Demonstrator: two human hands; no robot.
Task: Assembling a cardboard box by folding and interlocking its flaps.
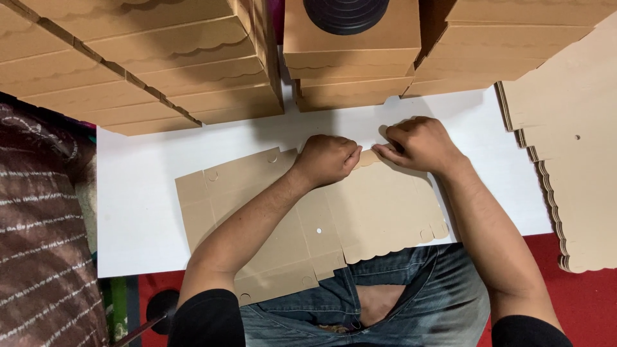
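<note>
Nearest: lap in blue jeans (411,283), ripped at the thigh, above a red floor (591,302). Both forearms reach forward from black sleeves.

On the white table (141,218): a flat, unfolded cardboard box blank (379,212), tan, with scalloped edges, small punched holes and creased flaps. Its near edge overhangs the table onto the lap.

Left hand (326,159): closed into a loose fist, knuckles up, thumb and fingertips pinching a small scalloped tab (368,158) at the far edge of the blank. Right hand (419,142): also curled shut, fingertips gripping the same tab from the other side. The two hands nearly touch at the tab.

Right side: a stack of flat blanks (572,160), scalloped edges fanned out, partly off the table edge.

Left edge: dark patterned cloth (38,225) with pale stripes.

Far: stacks of folded tan boxes (160,71) across the back of the table; the middle stack (350,64) has a black round object (346,13) on top, cut off by the frame.
</note>
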